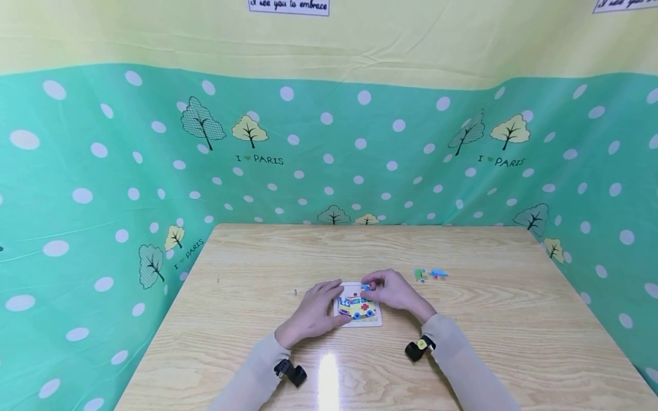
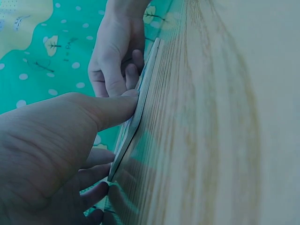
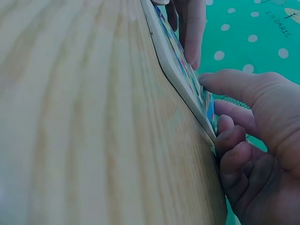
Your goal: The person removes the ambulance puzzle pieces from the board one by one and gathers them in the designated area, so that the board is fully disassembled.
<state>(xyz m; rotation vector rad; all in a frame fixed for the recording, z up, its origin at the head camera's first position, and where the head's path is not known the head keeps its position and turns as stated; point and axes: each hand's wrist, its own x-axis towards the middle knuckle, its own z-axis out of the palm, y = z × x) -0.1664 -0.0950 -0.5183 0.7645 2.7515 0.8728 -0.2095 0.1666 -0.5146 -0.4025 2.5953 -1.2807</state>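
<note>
A jigsaw puzzle board [image 1: 358,323] with a pale frame lies on the table, its picture showing a yellow ambulance with a red cross. My left hand [image 1: 316,311] grips its left side, the thumb [image 2: 123,107] on the near edge and the fingers around the far left corner. At the upper right corner, my right hand [image 1: 393,291] pinches a blue puzzle piece [image 1: 366,287] between thumb and index finger, over the board. The other right fingers [image 3: 233,140] curl beside the board's edge. My right fingertips partly hide the piece.
Two loose puzzle pieces, one green [image 1: 419,274] and one blue [image 1: 438,273], lie to the right beyond my right hand. A tiny object [image 1: 295,292] sits left of the board. The wooden table [image 1: 247,257] ends at a green dotted cloth [image 1: 308,171].
</note>
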